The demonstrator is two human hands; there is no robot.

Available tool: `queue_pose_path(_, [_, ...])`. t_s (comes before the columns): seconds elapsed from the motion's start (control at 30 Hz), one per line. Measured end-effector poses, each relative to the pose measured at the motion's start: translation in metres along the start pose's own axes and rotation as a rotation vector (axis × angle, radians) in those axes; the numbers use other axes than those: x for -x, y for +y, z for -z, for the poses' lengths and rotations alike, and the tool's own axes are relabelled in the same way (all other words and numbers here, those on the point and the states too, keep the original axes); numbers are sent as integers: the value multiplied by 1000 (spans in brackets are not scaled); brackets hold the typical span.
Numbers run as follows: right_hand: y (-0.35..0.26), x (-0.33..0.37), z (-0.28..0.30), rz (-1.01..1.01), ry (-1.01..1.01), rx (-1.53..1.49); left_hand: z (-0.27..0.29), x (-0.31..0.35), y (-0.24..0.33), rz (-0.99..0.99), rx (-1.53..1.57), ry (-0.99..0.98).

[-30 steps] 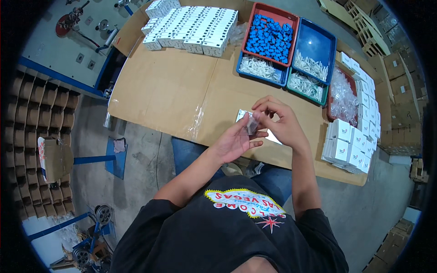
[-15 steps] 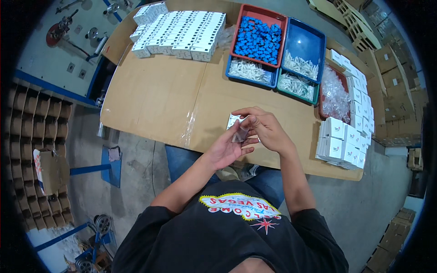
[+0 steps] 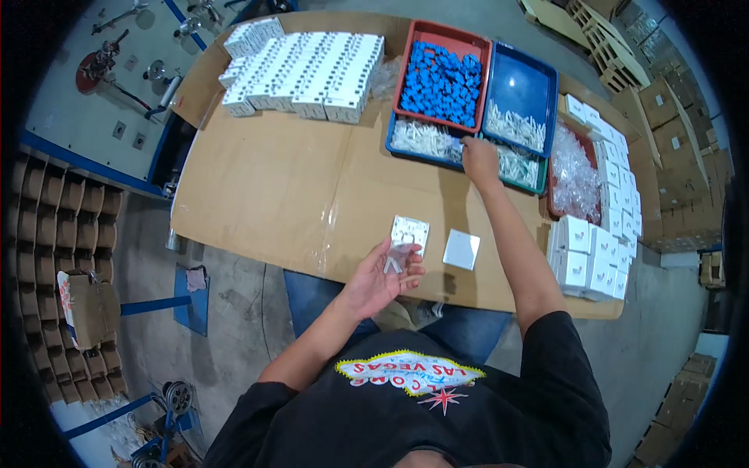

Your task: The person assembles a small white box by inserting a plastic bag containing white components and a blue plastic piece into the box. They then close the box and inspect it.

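My left hand (image 3: 376,282) is curled palm up near the table's front edge, holding a small clear plastic bag (image 3: 396,260) with small white pieces in it. Just beyond the bag lies a white square plate with cut-outs (image 3: 411,232). To its right, a plain white square cover (image 3: 461,249) lies flat on the cardboard. My right hand (image 3: 480,162) reaches forward to where a blue tray (image 3: 425,157) and a green tray (image 3: 531,187) of small white parts meet. Its fingers look drawn together at the rim; anything between them is hidden.
A red tray (image 3: 445,118) of blue pieces and another blue tray (image 3: 515,83) stand at the back. On the right are clear plastic bags (image 3: 574,173) in a red tray and stacked white boxes (image 3: 593,253). White boxes (image 3: 308,70) stand in rows at back left on the cardboard-covered table (image 3: 257,183).
My right hand has left my left hand and moved forward to the parts trays. My left hand keeps the bag, slightly lower. The plate and cover now show plainly on the cardboard.
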State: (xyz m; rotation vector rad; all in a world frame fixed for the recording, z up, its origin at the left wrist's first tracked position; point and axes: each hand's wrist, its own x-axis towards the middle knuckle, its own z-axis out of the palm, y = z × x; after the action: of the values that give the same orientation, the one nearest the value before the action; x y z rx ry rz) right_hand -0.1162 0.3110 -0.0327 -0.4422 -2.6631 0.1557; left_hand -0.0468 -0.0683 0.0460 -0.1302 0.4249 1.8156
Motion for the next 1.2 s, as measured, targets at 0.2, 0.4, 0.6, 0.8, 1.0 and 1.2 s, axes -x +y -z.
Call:
queue_pose_path(0.2, [-6, -16, -26, 156, -36, 211, -1, 7, 18, -38, 23, 53])
queue_pose_path(0.4, [-2, -23, -38, 43, -126, 254, -2, -2, 29, -34, 92, -7])
queue_pose_path(0.6, [-3, -24, -23, -43, -71, 83, -20, -15, 36, -35, 108, -142])
queue_pose_path(0.8, [-37, -4, 21, -217, -41, -609, -25, -9, 35, -50, 194, -173])
queue_pose_path(1.0, [-131, 34, 151, -236, -178, -1283, -32, -14, 30, -24, 145, -177])
queue_pose_path(1.2, [-161, 58, 199, -82, -384, -1131, -39, -15, 19, -18, 38, -151])
